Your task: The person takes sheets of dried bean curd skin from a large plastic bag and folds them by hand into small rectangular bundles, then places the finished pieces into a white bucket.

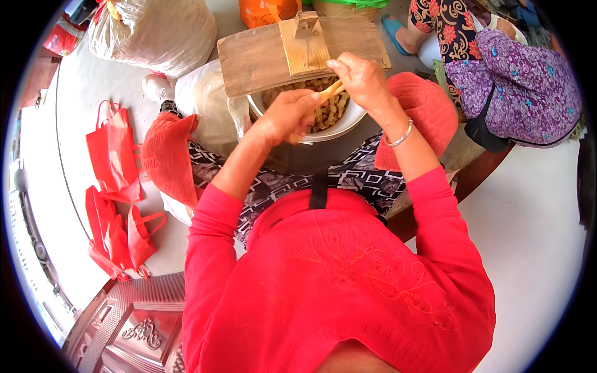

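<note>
Between my hands is a pale yellow-brown, root-like strip (pixel 331 91); its exact kind I cannot make out. My left hand (pixel 291 114) is closed around its lower end. The fingers of my right hand (pixel 363 79) pinch its upper end. Below them stands a white basin (pixel 339 131) with many short brown pieces (pixel 328 117) in it, partly hidden by my hands. A wooden board (pixel 252 56) lies across the basin's far side. On the board sits a lighter wood block (pixel 305 46) with a small upright bracket (pixel 306 23).
Red cloths (pixel 418 115) cover my knees. A big white sack (pixel 152 37) and an orange bag (pixel 267 11) stand beyond the board. Red bags (pixel 115 152) lie on the floor at left. Another person in patterned purple clothing (pixel 522 87) sits close at right.
</note>
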Demonstrator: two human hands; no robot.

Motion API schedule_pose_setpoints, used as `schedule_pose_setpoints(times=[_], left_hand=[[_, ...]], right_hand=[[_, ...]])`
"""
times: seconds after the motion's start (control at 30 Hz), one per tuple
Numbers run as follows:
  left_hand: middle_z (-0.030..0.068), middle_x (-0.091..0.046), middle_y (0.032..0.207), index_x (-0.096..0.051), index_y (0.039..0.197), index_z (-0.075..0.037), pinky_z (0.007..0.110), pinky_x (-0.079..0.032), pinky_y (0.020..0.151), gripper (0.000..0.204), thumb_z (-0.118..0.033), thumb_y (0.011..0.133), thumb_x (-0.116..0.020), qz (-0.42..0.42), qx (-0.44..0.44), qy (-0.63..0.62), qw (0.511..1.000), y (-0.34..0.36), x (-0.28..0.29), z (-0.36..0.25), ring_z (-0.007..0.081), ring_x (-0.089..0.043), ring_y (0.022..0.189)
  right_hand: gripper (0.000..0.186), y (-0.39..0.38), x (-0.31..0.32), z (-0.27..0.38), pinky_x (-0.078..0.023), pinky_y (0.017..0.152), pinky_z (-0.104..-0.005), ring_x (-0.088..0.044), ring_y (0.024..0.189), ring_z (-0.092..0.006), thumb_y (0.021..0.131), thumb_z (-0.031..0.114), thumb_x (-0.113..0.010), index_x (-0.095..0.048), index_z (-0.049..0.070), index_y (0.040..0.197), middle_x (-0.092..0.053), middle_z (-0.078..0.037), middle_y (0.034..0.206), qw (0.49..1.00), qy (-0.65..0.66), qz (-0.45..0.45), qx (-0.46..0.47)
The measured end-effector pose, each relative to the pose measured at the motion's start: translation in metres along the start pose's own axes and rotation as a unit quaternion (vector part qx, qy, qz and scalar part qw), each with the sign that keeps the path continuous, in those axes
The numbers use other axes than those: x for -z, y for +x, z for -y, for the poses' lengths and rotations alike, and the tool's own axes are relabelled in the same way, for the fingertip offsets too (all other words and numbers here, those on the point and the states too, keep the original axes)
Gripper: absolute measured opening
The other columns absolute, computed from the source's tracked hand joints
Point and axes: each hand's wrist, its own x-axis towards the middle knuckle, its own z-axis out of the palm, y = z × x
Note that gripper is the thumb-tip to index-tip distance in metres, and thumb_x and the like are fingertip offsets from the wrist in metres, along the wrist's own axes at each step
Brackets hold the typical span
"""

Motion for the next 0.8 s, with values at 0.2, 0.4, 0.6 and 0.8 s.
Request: schedule_pose_setpoints(times=[0.2,0.4,0.6,0.8], left_hand=[[0.0087,-0.055,0.059,-0.065,0.08,0.002,0.035,-0.046,0.059,0.044,-0.037,0.096,-0.053,-0.159,-0.2,0.431,0.865,-0.006,-0.001,-0.027,0.0149,-0.056,0.061],[-0.0051,-0.042,0.06,-0.059,0.086,-0.005,0.021,-0.028,0.047,0.036,-0.036,0.1,-0.045,-0.027,-0.088,-0.067,0.994,-0.012,-0.019,-0.004,0.0043,-0.035,0.054],[-0.0034,-0.045,0.071,-0.051,0.115,-0.008,0.02,-0.026,0.046,0.023,-0.01,0.093,-0.055,-0.008,-0.098,-0.197,0.975,-0.003,-0.04,0.001,0.0038,-0.036,0.055],[-0.0032,-0.045,0.071,-0.053,0.115,-0.009,0.019,-0.024,0.045,0.023,-0.014,0.093,-0.057,0.037,-0.027,-0.25,0.967,-0.008,-0.029,0.025,0.0032,-0.034,0.053]], right_hand=[[0.015,-0.054,0.006,0.045,-0.041,0.049,-0.0286,-0.048,0.051,-0.0119,0.089,0.017,-0.065,-0.071,0.003,0.088,-0.057,-0.002,0.059,0.897,0.291,0.323,-0.086],[0.022,-0.043,0.009,0.056,-0.036,0.051,-0.0188,-0.044,0.057,-0.0018,0.094,0.01,-0.058,-0.067,0.002,0.113,-0.055,0.004,0.071,0.807,0.55,0.085,-0.195],[0.022,-0.034,-0.03,0.036,-0.051,0.063,-0.028,-0.068,0.072,-0.0196,0.09,0.012,-0.06,-0.068,0.011,0.111,-0.071,-0.009,0.087,0.976,0.195,-0.075,-0.069],[0.026,-0.045,-0.026,0.038,-0.051,0.057,-0.0339,-0.065,0.066,-0.0262,0.083,0.014,-0.065,-0.069,0.018,0.108,-0.068,-0.007,0.08,0.998,0.026,-0.06,-0.002]])
